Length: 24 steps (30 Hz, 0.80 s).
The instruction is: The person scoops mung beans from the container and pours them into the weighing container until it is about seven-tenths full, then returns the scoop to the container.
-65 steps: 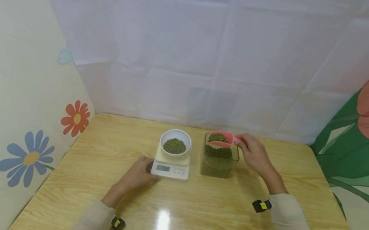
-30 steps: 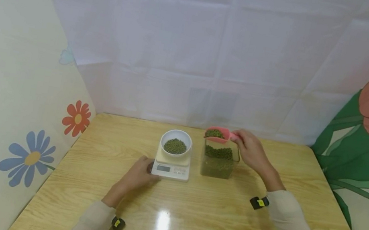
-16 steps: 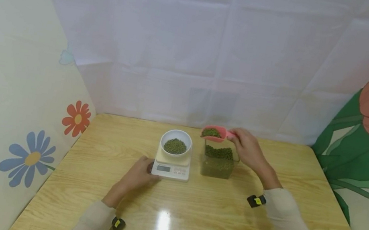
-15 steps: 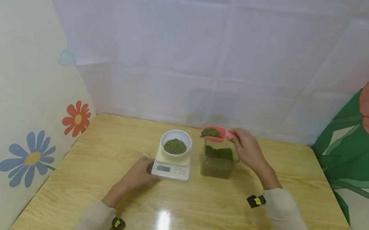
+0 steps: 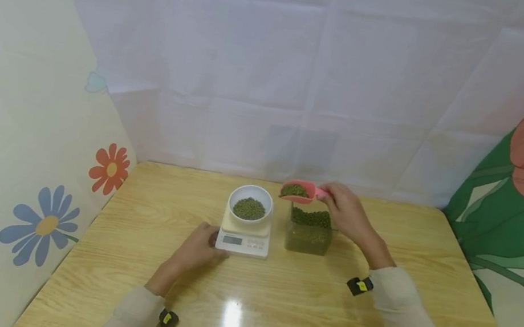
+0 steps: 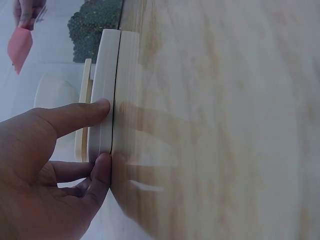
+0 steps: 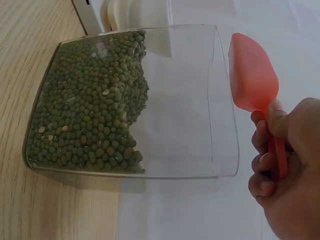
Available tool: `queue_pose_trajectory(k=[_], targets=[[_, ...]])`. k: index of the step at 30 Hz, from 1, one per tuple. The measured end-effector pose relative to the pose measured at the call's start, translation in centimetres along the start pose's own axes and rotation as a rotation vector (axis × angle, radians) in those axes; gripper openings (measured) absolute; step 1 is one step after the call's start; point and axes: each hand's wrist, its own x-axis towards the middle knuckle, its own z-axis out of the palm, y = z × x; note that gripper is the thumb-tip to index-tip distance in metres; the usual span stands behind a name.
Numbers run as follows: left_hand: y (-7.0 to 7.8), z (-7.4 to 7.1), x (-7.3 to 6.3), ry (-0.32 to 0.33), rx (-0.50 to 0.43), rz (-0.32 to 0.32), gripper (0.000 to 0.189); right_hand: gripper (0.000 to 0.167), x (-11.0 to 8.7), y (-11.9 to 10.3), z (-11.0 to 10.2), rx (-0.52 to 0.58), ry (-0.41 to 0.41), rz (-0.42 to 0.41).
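A pink scoop (image 5: 298,191) loaded with mung beans is gripped by its handle in my right hand (image 5: 349,213). It hangs above the left rim of a clear square container (image 5: 307,239) that is partly filled with mung beans (image 7: 90,105). To the left, a white bowl (image 5: 243,190) with a heap of mung beans stands on a kitchen scale (image 5: 242,244). My left hand (image 5: 198,245) holds the scale by its front left corner; in the left wrist view the thumb and fingers (image 6: 102,170) bear on its edges. The digits on its display are too small to read.
Everything stands on a wooden table (image 5: 318,323), close to its back edge. A white cloth (image 5: 236,66) hangs behind. Flower-patterned panels flank the table on both sides. Black cameras (image 5: 359,286) are worn at both wrists.
My right hand has lifted the loaded scoop from inside the container's opening and moved it left, toward the bowl. My left hand and the scale have stayed in place.
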Motion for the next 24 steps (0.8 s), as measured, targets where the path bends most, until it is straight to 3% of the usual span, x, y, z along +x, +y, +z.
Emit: queue_pose_trajectory(k=[24], targets=[[0.1,0.0,-0.1,0.003,-0.002,0.006,0.058,0.028,1.5,-2.1,0.8,0.003,-0.008,-0.052]])
